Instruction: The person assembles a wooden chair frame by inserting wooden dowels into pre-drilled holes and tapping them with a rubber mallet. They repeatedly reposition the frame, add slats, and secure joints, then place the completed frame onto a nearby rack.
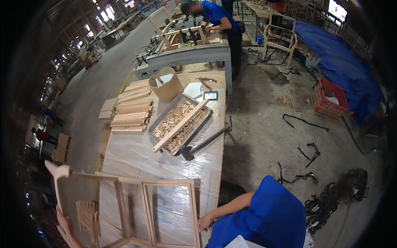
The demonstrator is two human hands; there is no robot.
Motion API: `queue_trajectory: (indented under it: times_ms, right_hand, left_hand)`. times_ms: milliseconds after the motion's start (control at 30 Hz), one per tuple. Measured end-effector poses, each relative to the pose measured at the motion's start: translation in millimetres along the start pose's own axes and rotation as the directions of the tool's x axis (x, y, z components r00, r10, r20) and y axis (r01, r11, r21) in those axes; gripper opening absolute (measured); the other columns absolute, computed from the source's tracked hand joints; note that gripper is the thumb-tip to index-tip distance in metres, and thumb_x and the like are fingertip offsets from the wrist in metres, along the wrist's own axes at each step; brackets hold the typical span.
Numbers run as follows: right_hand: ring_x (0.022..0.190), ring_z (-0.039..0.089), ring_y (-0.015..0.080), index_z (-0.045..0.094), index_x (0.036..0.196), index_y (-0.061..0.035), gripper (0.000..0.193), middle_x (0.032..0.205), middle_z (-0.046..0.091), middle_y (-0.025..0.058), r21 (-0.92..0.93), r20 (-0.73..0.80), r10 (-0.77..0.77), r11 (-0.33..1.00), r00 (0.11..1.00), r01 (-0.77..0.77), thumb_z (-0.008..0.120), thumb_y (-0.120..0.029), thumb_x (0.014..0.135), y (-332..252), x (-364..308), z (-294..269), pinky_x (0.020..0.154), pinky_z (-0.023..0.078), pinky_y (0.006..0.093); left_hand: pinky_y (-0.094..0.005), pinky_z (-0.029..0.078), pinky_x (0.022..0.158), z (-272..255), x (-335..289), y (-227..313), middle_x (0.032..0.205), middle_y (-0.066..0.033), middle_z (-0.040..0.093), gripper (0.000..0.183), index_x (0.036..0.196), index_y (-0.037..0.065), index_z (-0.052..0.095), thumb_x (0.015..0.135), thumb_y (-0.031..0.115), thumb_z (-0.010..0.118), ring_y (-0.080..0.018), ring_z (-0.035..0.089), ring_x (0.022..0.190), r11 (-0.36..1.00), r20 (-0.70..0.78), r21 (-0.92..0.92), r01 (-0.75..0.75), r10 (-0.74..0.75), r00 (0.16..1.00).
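Observation:
A pale wooden chair frame [118, 194] stands at the near end of the plastic-wrapped table [165, 169], with a curved piece at its far left corner. My left hand [64, 222] closes round the frame's left side, partly cut off by the lower left of the view. At the opposite side, my right hand [204, 223] is closed against the right rail, its fingertips partly hidden. A bundle of short wooden pieces [87, 215] shows through the frame's left opening.
Further up the table lie a tray [151, 128] of dowels with a wooden bar [180, 126] across it, a hammer [202, 144], stacked slats [130, 113], a round bin [165, 93] and pliers [205, 82]. A co-worker [221, 18] stands beyond. A red crate [328, 99] sits right.

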State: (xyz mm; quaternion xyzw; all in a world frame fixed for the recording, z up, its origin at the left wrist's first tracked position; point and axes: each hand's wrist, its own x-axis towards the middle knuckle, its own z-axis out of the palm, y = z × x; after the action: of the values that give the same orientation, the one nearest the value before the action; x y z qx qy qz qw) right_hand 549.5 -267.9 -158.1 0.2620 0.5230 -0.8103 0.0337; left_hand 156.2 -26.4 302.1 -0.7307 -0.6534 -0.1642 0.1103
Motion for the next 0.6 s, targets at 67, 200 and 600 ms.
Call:
queue_trajectory:
  times_ms: [67,200,600]
  right_hand:
    - [0.080,0.063,0.0163,0.070,0.111,-0.0044,0.037,0.088,0.069,0.0073,0.043,-0.120,0.053,0.998,0.991,-0.048,0.065,-0.039,0.098,-17.6,-49.3,-10.7,0.066,0.052,0.0333]
    - [0.084,0.065,0.0170,0.059,0.128,-0.0109,0.040,0.105,0.064,0.0047,0.157,-0.265,0.095,0.986,0.960,-0.054,0.062,-0.039,0.099,-18.5,-115.5,-38.9,0.064,0.055,0.0347]
    - [0.072,0.062,0.0098,0.066,0.099,-0.0071,0.015,0.082,0.067,0.0014,0.104,-0.958,-0.016,0.912,0.288,0.397,0.065,-0.022,0.096,-31.5,-224.3,-227.4,0.057,0.051,0.0274]
  left_hand:
    - [-0.0438,0.046,0.103,32.7,28.1,11.1,0.130,-0.0191,0.061,0.067,0.146,0.007,0.049,0.082,-0.011,0.052,-0.0399,0.060,0.120,0.961,-0.141,0.265,-0.078,0.119,0.983]
    - [-0.0473,0.049,0.098,48.6,47.9,10.6,0.132,-0.0150,0.062,0.061,0.147,0.013,0.048,0.088,-0.001,0.054,-0.0395,0.061,0.119,0.910,-0.135,0.344,0.233,-0.197,0.971]
    - [-0.0508,0.049,0.102,62.4,27.5,-5.5,0.140,-0.0140,0.061,0.063,0.151,0.024,0.047,0.090,0.017,0.062,-0.0371,0.061,0.123,0.754,-0.206,0.465,0.464,-0.417,0.885]
